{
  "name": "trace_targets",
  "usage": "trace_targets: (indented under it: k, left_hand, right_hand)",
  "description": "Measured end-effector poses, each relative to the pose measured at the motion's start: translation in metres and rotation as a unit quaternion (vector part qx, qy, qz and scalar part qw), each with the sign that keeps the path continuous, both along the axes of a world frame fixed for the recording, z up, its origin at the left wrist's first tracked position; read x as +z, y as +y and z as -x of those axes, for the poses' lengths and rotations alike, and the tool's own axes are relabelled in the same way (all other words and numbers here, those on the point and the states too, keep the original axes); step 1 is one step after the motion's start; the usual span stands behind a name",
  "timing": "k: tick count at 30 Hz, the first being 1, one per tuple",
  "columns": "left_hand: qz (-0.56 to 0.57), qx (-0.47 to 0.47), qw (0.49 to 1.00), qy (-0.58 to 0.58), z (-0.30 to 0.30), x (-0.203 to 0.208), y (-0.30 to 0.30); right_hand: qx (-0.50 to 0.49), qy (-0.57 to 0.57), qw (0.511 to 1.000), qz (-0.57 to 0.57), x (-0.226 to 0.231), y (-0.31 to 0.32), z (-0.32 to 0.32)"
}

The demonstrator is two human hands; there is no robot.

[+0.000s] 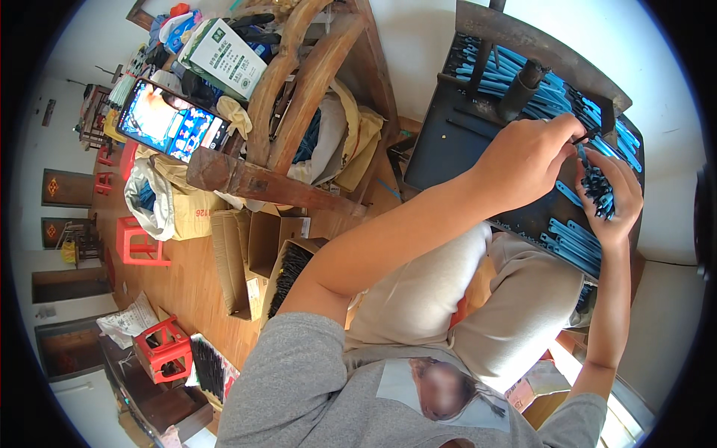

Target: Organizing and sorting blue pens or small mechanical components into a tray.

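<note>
Right hand (618, 187) grasps bundle of slender dark-and-blue strips (597, 193)

The bundle is above the right part of a black flat-topped work surface (448, 158), strip ends facing the wearer. The left hand (534, 153) is bent, fingertips drawn together just beside the bundle; whether they grip anything cannot be told. Loose light-blue slotted strips (573, 243) lie along the near edge. An upright dark metal cylinder (520, 91) stands beyond the left hand.

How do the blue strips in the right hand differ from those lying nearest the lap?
The bundle is tightly packed in the right hand; the strips nearest the lap lie loosely side by side on the tray. The bundle mostly shows its ends; the lap strips show their long sides. Both are blue.
</note>
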State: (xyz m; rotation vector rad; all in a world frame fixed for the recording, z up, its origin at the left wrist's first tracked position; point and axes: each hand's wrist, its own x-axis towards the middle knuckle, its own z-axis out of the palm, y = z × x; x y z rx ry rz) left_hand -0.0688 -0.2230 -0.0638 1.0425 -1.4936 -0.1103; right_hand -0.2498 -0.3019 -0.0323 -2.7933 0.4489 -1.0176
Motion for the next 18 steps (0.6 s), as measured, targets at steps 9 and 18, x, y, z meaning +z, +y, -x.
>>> trace_targets:
  k: [9,18]
  left_hand:
    - [-0.006,-0.006,1.000,0.001,-0.0003,-0.0007,-0.0005]
    - [0.004,0.001,1.000,-0.003,-0.0010,-0.0010,-0.0005]
  right_hand:
    - [0.004,0.000,1.000,0.011,-0.0001,-0.0007,0.0000]
    - [0.005,-0.004,1.000,0.015,-0.0008,-0.0004,-0.0024]
